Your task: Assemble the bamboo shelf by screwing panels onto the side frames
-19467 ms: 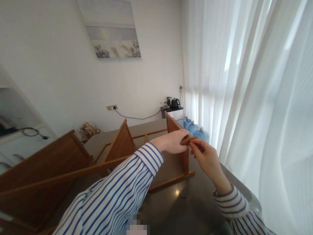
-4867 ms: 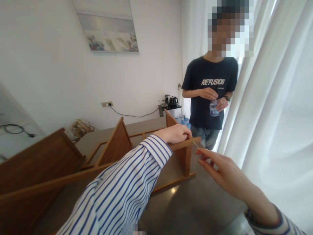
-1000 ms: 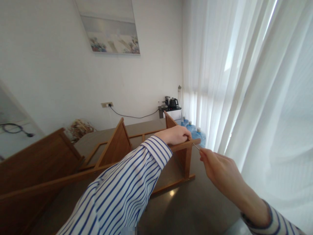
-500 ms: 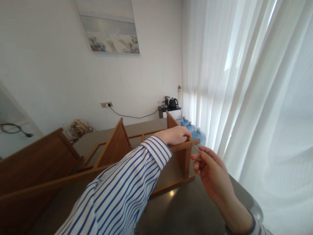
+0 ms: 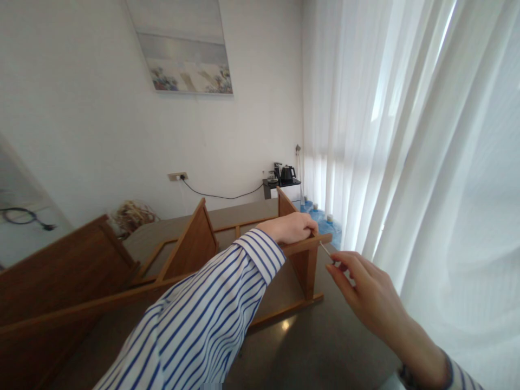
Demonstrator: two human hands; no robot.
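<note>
A brown wooden shelf frame (image 5: pixel 190 246) lies on its side on a dark grey table (image 5: pixel 325 346). My left hand (image 5: pixel 290 227) grips the frame's long top rail (image 5: pixel 122 295) close to its right end. My right hand (image 5: pixel 365 290) pinches a thin metal tool (image 5: pixel 325 250), whose tip sits at the rail's end face. Both my sleeves are blue-and-white striped.
White curtains (image 5: pixel 406 135) hang along the right. Blue water bottles (image 5: pixel 327 225) stand on the floor beyond the table, next to a small cabinet with a black kettle (image 5: pixel 287 173). A wall socket with a black cable (image 5: pixel 179 176) and a painting (image 5: pixel 184 49) are on the far wall.
My right hand has turned over on the thin tool, from palm-up half a second ago to fingers on top. My left hand stays on the rail. The person seen earlier by the curtain is gone.
</note>
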